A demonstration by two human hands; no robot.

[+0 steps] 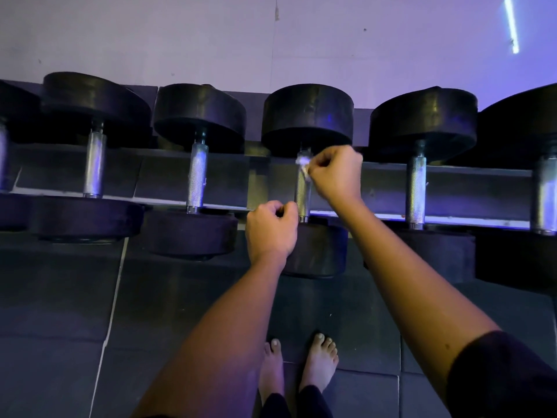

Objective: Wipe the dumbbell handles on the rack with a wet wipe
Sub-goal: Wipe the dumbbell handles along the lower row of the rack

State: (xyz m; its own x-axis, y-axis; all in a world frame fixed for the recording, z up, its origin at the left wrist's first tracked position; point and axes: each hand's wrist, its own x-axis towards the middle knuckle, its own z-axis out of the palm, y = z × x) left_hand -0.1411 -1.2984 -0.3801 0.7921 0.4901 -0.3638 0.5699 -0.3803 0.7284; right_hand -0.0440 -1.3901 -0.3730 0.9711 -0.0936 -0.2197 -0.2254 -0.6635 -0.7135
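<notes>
While both forearms reach up mid-frame, the right hand [334,173] pinches a white wipe [302,162] against the top of the centre handle [303,194] on the rack [229,173]. The left hand [271,229] sits just left of the handle's lower end, fingers [286,208] curled. Whether they grip anything cannot be told.

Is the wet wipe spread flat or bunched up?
Bunched up: the right hand pinches the wet wipe as a small white wad against the handle.

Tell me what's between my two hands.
In the head view, a bare stretch of the knurled dumbbell handle runs between the left hand and the right hand, which pinches the wet wipe.
</notes>
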